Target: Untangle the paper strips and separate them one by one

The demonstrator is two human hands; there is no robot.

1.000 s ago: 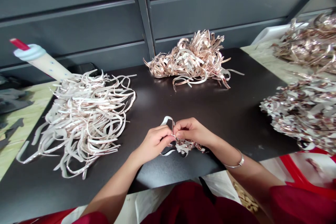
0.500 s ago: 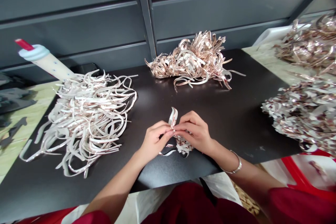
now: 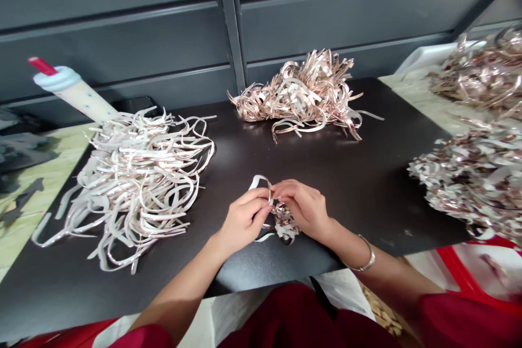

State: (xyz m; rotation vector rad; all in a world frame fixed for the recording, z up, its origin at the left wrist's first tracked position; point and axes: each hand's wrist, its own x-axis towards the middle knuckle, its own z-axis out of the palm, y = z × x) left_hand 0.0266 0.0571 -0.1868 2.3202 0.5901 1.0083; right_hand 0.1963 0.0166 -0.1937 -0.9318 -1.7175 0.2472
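Note:
My left hand [image 3: 247, 212] pinches a shiny rose-gold and white strip [image 3: 258, 179], whose loop stands up above the fingers. Against it, the fingertips of my right hand [image 3: 304, 201] are closed on the same strip. Below the fingers hangs a small bunch of short crinkled pieces [image 3: 285, 223], partly covered by my right hand. A loose strip end curls out under my left hand. To the left lies a spread pile of long white-backed strips [image 3: 142, 179]. Further back sits a heap of rose-gold strips [image 3: 302, 92].
The black table [image 3: 244, 157] meets a dark panelled wall [image 3: 155, 38]. At back left leans a cup-shaped item with a red straw [image 3: 77, 89], near a dark phone-like object [image 3: 136, 106]. Finished-looking crinkled bunches [image 3: 477, 179] and more rose-gold strips [image 3: 481, 76] lie at right.
The strip end that stood upright has bent over to the left into a loop. My right fingers have drawn closer together over the strip. The piles have stayed put.

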